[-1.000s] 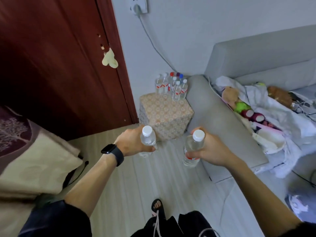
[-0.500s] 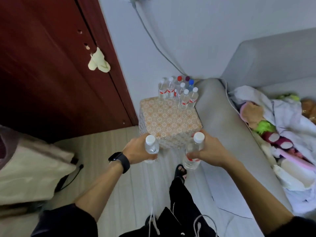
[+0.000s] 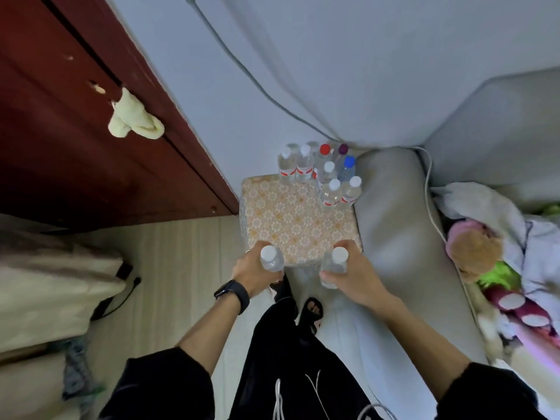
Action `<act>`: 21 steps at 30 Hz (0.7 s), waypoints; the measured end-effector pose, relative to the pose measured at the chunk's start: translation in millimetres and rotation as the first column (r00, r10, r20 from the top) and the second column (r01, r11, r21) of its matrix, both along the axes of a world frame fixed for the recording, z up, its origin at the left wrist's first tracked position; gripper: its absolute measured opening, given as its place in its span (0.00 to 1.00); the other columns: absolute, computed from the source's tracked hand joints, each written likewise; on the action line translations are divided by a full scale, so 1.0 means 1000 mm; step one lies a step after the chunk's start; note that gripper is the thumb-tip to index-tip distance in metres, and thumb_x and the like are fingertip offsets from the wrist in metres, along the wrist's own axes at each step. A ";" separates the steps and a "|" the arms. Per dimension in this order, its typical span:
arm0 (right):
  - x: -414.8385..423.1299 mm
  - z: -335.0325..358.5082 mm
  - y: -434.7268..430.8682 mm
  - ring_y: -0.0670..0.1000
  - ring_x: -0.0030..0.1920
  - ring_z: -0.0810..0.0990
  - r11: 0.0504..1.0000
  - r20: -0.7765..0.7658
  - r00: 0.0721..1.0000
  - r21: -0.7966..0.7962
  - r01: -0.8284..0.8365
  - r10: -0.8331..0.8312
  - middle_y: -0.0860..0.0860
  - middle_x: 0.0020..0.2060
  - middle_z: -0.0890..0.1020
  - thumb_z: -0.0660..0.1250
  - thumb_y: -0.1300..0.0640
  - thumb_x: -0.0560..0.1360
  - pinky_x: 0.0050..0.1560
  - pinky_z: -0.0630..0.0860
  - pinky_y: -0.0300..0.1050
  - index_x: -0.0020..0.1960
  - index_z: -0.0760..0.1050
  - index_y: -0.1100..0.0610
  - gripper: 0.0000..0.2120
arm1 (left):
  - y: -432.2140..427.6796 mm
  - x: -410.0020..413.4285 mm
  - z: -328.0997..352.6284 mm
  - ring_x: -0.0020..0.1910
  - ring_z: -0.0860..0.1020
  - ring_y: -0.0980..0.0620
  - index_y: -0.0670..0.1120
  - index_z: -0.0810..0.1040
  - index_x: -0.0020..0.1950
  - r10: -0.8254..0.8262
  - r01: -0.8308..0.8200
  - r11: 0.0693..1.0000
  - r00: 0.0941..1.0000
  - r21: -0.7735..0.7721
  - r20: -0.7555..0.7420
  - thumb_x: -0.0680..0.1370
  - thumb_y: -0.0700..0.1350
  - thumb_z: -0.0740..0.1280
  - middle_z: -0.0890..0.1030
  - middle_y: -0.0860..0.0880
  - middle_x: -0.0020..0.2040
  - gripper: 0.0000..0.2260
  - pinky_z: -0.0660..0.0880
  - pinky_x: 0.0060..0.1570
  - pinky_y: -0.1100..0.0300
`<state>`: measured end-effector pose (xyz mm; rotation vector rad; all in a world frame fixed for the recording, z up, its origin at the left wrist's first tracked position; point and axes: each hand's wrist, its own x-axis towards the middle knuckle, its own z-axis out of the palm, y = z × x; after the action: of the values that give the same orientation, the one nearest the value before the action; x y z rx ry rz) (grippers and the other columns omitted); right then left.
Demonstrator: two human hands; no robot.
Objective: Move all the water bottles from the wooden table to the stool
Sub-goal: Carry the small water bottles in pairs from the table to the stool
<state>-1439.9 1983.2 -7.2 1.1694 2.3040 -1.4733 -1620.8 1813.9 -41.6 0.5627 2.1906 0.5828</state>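
Observation:
My left hand [image 3: 253, 272] grips a clear water bottle with a white cap [image 3: 270, 258], held upright. In my right hand [image 3: 353, 275] is a second white-capped bottle [image 3: 335, 262], also upright. Both bottles hover at the near edge of the stool [image 3: 291, 221], a cube covered in orange floral cloth. Several water bottles [image 3: 321, 174] stand clustered at the stool's far right corner, with white, red, blue and purple caps. The wooden table is out of view.
A dark red door [image 3: 75, 122] stands to the left, with a pale cloth [image 3: 133, 122] hanging on it. The grey sofa arm [image 3: 403, 237] touches the stool's right side; toys and laundry [image 3: 497, 256] lie on the sofa. A cable [image 3: 251, 77] runs down the wall.
I have walked up to the stool; it now lies just beyond my hands. Both hands keep their bottles and have come over its near edge.

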 end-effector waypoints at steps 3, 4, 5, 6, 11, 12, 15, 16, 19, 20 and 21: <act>-0.015 -0.016 0.021 0.49 0.42 0.77 1.000 0.043 0.999 0.003 -0.005 0.004 0.51 0.45 0.76 0.75 0.52 0.72 0.38 0.74 0.45 0.57 0.60 0.55 0.26 | 0.021 -0.008 -0.023 0.51 0.76 0.51 0.57 0.72 0.62 -0.048 0.049 0.999 0.999 -0.021 0.021 0.67 0.54 0.76 0.76 0.51 0.57 0.26 0.73 0.41 0.66; -0.022 -0.020 0.026 0.52 0.42 0.78 1.000 0.049 0.999 0.014 -0.009 0.008 0.51 0.44 0.75 0.75 0.52 0.72 0.38 0.75 0.48 0.57 0.59 0.55 0.26 | 0.027 -0.012 -0.029 0.50 0.74 0.52 0.57 0.72 0.62 -0.056 0.057 0.998 0.998 -0.035 0.034 0.67 0.53 0.76 0.74 0.50 0.58 0.26 0.70 0.36 0.71; -0.028 -0.025 0.032 0.53 0.42 0.78 1.000 0.056 0.998 0.018 -0.008 0.007 0.50 0.43 0.74 0.75 0.52 0.73 0.39 0.75 0.49 0.57 0.58 0.56 0.27 | 0.032 -0.016 -0.037 0.49 0.73 0.52 0.58 0.73 0.62 -0.052 0.054 0.998 0.998 -0.042 0.042 0.68 0.52 0.76 0.73 0.49 0.58 0.25 0.68 0.34 0.73; -0.034 -0.030 0.036 0.53 0.42 0.78 1.000 0.062 0.998 0.015 -0.009 0.008 0.48 0.43 0.73 0.75 0.52 0.73 0.40 0.76 0.51 0.57 0.58 0.56 0.27 | 0.036 -0.019 -0.044 0.50 0.73 0.51 0.58 0.73 0.62 -0.045 0.047 0.998 0.998 -0.052 0.037 0.67 0.52 0.77 0.73 0.49 0.58 0.25 0.69 0.37 0.70; -0.067 -0.055 0.055 0.48 0.44 0.75 0.999 0.083 0.996 0.027 -0.038 0.036 0.44 0.46 0.70 0.74 0.49 0.74 0.41 0.71 0.47 0.57 0.57 0.54 0.27 | 0.057 -0.039 -0.069 0.50 0.78 0.45 0.64 0.70 0.60 -0.038 0.043 0.997 0.997 -0.071 0.068 0.66 0.55 0.76 0.74 0.50 0.54 0.26 0.77 0.52 0.47; -0.074 -0.061 0.059 0.49 0.44 0.75 0.998 0.091 0.995 0.026 -0.050 0.048 0.46 0.46 0.72 0.74 0.49 0.73 0.40 0.70 0.46 0.57 0.56 0.53 0.28 | 0.062 -0.044 -0.074 0.48 0.78 0.45 0.66 0.68 0.58 -0.029 0.034 0.997 0.997 -0.070 0.071 0.66 0.55 0.75 0.75 0.51 0.52 0.24 0.78 0.50 0.46; -0.093 -0.082 0.071 0.53 0.44 0.77 0.997 0.122 0.990 0.024 -0.077 0.074 0.50 0.47 0.76 0.75 0.48 0.72 0.39 0.72 0.49 0.55 0.56 0.51 0.28 | 0.076 -0.057 -0.088 0.44 0.78 0.45 0.66 0.66 0.56 -0.031 0.037 0.996 0.997 -0.080 0.073 0.68 0.53 0.73 0.76 0.51 0.48 0.22 0.79 0.45 0.46; -0.097 -0.088 0.074 0.54 0.43 0.78 0.996 0.135 0.987 0.025 -0.090 0.086 0.51 0.47 0.77 0.75 0.48 0.72 0.41 0.73 0.51 0.54 0.56 0.50 0.28 | 0.081 -0.061 -0.092 0.45 0.78 0.45 0.66 0.66 0.56 -0.033 0.039 0.995 0.997 -0.088 0.076 0.68 0.51 0.73 0.76 0.51 0.49 0.23 0.79 0.46 0.47; -0.107 -0.109 0.080 0.58 0.43 0.80 0.991 0.175 0.977 0.025 -0.132 0.126 0.52 0.50 0.79 0.76 0.49 0.71 0.43 0.76 0.55 0.54 0.58 0.51 0.27 | 0.093 -0.069 -0.108 0.49 0.78 0.43 0.65 0.65 0.60 -0.061 0.069 0.994 0.995 -0.089 0.081 0.69 0.49 0.74 0.75 0.49 0.55 0.26 0.79 0.48 0.46; -0.109 -0.116 0.082 0.58 0.44 0.81 0.991 0.179 0.976 0.026 -0.129 0.122 0.52 0.51 0.79 0.76 0.50 0.71 0.43 0.76 0.55 0.56 0.61 0.52 0.25 | 0.096 -0.070 -0.113 0.50 0.78 0.43 0.65 0.65 0.61 -0.080 0.087 0.991 0.994 -0.099 0.069 0.69 0.50 0.74 0.75 0.49 0.56 0.26 0.78 0.49 0.46; -0.111 -0.123 0.084 0.57 0.45 0.81 0.993 0.181 0.977 0.026 -0.119 0.113 0.50 0.50 0.78 0.75 0.51 0.72 0.44 0.75 0.53 0.59 0.63 0.53 0.24 | 0.099 -0.071 -0.120 0.51 0.78 0.42 0.64 0.65 0.62 -0.090 0.095 0.990 0.994 -0.100 0.055 0.70 0.50 0.73 0.76 0.49 0.58 0.26 0.78 0.49 0.46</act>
<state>-1551.2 2067.7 -130.1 1.1066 2.2445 -1.2367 -1691.7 1913.0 -161.8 0.5850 2.1210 0.4286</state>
